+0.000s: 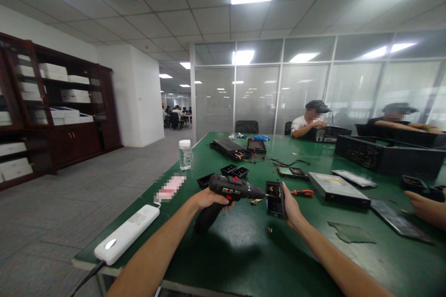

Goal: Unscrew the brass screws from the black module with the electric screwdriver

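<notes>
My left hand [209, 198] is closed round the grip of a black cordless screwdriver [228, 190], whose bit points right at a small black device [275, 199]. My right hand [291, 206] holds that device upright on the green table [244, 250], fingers wrapped behind it. A few small brass-coloured parts [255, 201] lie on the table just under the driver's tip. A red-handled screwdriver [302, 192] lies just right of my right hand.
A white power strip [127, 234] lies at the table's near left corner, a clear bottle [186, 154] at the left edge. Black trays [234, 171], a disc drive [338, 189], opened computer cases [386, 155] and loose parts cover the far half. Two people sit across; another person's hand [427, 206] rests at right.
</notes>
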{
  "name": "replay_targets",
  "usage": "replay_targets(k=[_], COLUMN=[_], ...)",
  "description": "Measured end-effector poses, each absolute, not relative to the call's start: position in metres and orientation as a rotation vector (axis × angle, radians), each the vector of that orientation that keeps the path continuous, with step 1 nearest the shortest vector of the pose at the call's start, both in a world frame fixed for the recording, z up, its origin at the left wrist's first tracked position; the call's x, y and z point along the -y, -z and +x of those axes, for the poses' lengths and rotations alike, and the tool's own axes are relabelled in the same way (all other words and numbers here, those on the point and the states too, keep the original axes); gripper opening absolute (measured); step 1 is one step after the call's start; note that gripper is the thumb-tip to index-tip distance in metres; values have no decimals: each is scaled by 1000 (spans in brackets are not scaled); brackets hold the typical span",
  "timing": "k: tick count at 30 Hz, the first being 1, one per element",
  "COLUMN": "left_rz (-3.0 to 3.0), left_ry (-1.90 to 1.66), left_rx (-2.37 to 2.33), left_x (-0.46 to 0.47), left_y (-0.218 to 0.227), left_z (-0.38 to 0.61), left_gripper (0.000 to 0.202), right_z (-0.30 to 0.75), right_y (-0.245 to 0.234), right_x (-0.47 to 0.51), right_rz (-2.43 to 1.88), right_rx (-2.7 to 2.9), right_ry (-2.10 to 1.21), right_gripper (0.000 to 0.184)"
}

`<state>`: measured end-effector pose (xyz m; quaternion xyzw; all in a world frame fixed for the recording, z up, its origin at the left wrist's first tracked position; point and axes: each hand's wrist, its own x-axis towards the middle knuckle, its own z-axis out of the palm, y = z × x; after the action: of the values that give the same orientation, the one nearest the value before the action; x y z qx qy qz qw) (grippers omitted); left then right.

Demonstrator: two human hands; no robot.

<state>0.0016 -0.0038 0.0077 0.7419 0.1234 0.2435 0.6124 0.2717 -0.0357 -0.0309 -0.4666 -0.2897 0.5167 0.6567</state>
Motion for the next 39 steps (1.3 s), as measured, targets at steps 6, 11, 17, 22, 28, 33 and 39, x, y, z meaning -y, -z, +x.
replay_targets(k=[6,11,17,22,28,33,39], left_rz=[1717,1707,1696,1706,1703,1686,1684], left_ry=[-551,-559,-569,-564,-564,-566,-562], left_rx=[-301,-291,-296,-276,-275,-288,-286], left_x=[5,6,5,5,3,2,3], left_y=[-10,-10,-8,-9,-8,-6,-7], left_z=[1,1,2,1,1,1,2], left_gripper=[27,28,26,26,27,29,27], right_z=[272,273,273,273,273,273,274], right_y=[32,34,34,33,33,34,36], right_x=[35,34,34,35,35,33,31], right_rz=[-1041,-1030,-1008,-1040,-1035,-1036,-1031], right_rx=[671,666,674,656,664,665,665], right_ry=[-1177,-1188,-1193,-1181,-1195,-1174,-1192], right_gripper=[39,39,39,40,42,41,42])
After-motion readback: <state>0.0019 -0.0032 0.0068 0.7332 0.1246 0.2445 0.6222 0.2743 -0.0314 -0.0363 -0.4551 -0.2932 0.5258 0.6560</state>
